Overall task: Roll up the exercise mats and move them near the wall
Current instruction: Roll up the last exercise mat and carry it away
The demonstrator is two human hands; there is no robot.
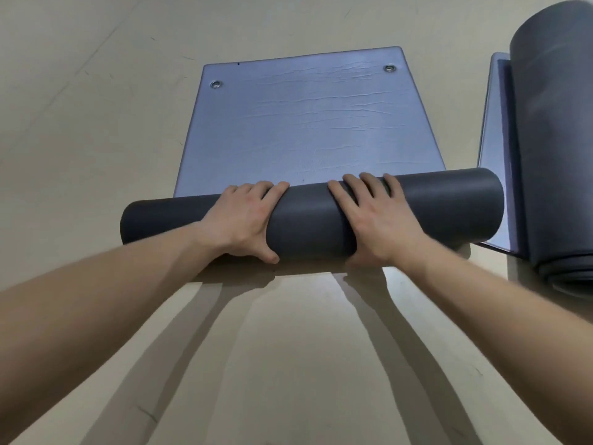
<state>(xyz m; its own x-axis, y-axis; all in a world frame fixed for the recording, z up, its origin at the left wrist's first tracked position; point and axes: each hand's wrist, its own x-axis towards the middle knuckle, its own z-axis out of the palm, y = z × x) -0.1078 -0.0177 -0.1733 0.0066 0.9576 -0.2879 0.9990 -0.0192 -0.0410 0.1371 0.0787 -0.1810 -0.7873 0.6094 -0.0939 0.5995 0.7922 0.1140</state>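
Directly beneath fingers, mat roll.

No readable text, mat seemingly unmarked.

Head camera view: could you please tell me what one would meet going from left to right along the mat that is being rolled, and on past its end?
On the half-rolled mat: left hand → right hand → then, beyond its right end, the other rolled mat.
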